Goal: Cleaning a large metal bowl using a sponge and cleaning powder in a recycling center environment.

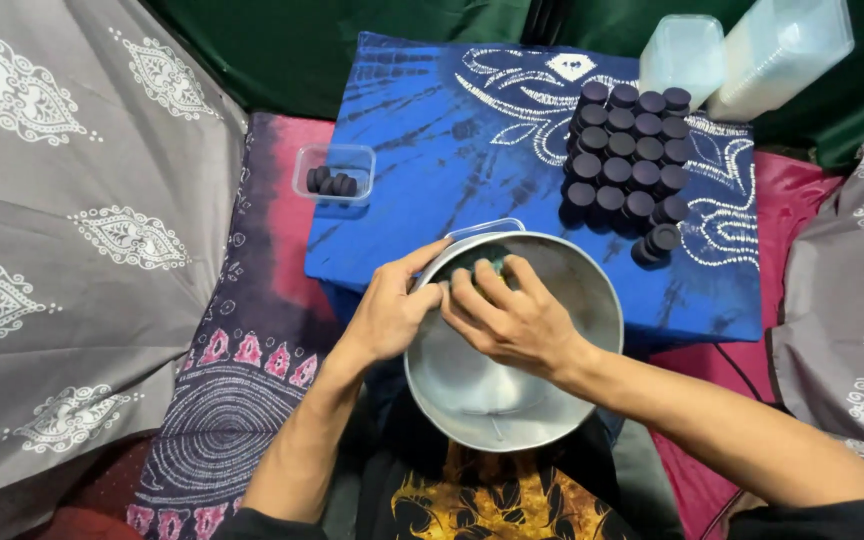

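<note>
Over a round metal bowl (512, 390) held in a seated person's lap, seen from the head camera, both hands meet at the bowl's far rim. The left hand (387, 312) curls its fingers together around the rim's left edge, its thumb stretched toward the right hand. The right hand (514, 322) lies across the bowl's mouth with its fingers bent and pressed close, the tips closing on a small green-and-dark object (492, 265) that is mostly hidden beneath them; what exactly it is cannot be told. Both grips are drawn in, not spread, and the two hands touch at the fingertips.

Just beyond the grips, tucked against the bowl's far edge, the rim of a clear plastic tub (485, 228) shows on the blue tie-dye cloth covering the worktop (422, 150). Farther beyond the right hand and to its right, dark round discs (624, 160) stand in stacked rows on the cloth. Well beyond the left hand and to its left, a small clear container (334, 172) holds a few more of the discs. At the worktop's far right corner rest two stacks of clear plastic containers (742, 50). Grey patterned fabric (72, 240) lies far to the left of the left hand.
</note>
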